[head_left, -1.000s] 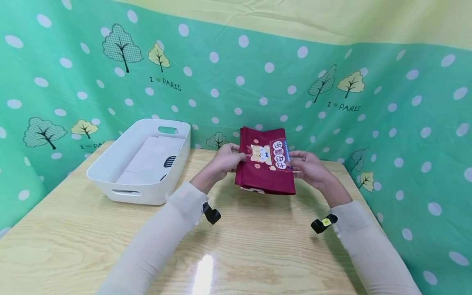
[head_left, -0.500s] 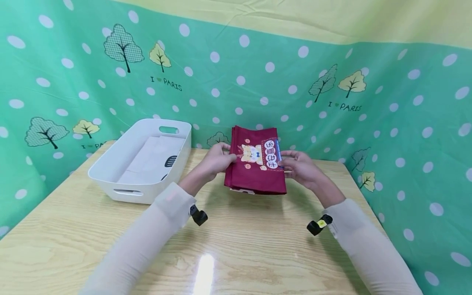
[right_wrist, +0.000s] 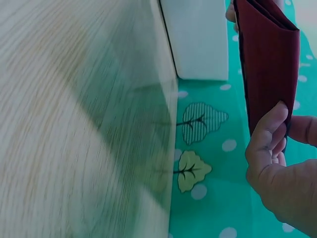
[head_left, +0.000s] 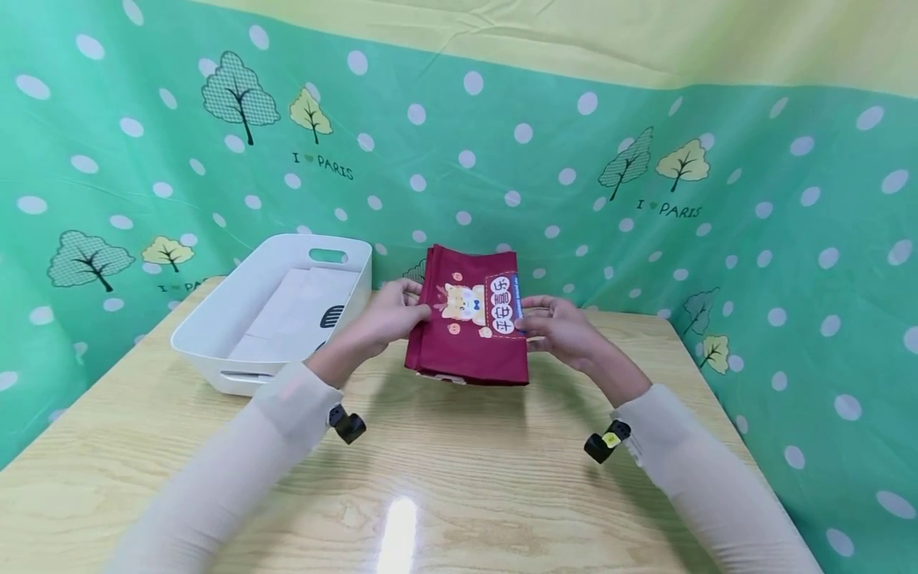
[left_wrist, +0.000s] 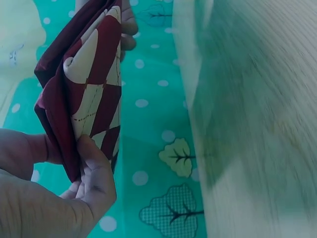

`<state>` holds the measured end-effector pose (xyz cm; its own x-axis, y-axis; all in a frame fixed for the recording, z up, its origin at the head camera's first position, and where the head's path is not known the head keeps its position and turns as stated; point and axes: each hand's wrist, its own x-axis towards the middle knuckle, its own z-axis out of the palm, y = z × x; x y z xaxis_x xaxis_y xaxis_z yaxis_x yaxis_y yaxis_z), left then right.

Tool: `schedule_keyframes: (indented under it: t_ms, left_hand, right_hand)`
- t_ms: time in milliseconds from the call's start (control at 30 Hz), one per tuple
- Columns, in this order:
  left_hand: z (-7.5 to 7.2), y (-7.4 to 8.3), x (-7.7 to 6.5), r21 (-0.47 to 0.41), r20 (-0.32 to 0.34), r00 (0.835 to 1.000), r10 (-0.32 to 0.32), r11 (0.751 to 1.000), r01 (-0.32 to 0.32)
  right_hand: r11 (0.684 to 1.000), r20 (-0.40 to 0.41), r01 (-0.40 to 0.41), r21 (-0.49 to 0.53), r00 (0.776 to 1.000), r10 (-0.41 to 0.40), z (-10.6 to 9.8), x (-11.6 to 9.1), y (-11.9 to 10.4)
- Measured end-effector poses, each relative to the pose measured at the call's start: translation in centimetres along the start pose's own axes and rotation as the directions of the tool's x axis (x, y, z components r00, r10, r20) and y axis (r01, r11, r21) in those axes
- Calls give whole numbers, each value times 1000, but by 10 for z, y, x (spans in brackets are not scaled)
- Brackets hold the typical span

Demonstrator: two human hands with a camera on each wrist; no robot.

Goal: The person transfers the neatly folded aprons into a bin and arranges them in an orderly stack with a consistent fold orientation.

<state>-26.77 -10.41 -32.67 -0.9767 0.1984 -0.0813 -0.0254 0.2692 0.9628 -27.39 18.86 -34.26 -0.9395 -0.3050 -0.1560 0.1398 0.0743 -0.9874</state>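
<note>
A folded maroon cloth [head_left: 466, 351], printed with a cartoon animal and a patch of white lettering, is held flat above the table between both hands. My left hand [head_left: 390, 317] pinches its left edge, thumb on top and fingers underneath. On the opposite edge, my right hand [head_left: 562, 331] grips it the same way, beside a blue strip. The left wrist view shows the cloth's [left_wrist: 101, 84] layered folds and a maroon-and-cream checked underside. Seen from the right wrist, plain maroon cloth [right_wrist: 270, 69] lies between thumb and fingers.
Left of the hands stands a white plastic basket [head_left: 208, 356] with handle slots, holding white folded material [head_left: 287, 307] with a black pattern. The wooden table [head_left: 459, 478] meets a green dotted curtain [head_left: 610, 231] at the back and right.
Both hands have carried the folded cloth leftward, toward the basket, keeping their grip on its two edges. The basket stays where it was.
</note>
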Motion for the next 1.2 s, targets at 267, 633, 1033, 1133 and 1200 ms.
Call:
schedule_keyframes:
  t_ms: [267, 633, 1033, 1133, 1200]
  left_hand:
    - [-18, 3, -13, 95, -14, 1000, 7, 995, -6]
    - [-43, 7, -28, 194, -33, 999, 17, 981, -11]
    - [-67, 10, -43, 286, -66, 998, 23, 958, -3]
    - [-72, 10, -45, 290, -73, 997, 16, 957, 6]
    - [-77, 9, -47, 299, -77, 997, 17, 954, 6]
  right_hand:
    - [1000, 27, -2, 21, 1000, 2, 19, 1, -6]
    - [1000, 49, -3, 19, 999, 2, 46, 1, -20]
    - [999, 60, 7, 48, 998, -10, 71, 7, -30]
    - [998, 65, 12, 62, 998, -16, 77, 9, -31]
    - [998, 71, 17, 68, 997, -22, 81, 10, -33]
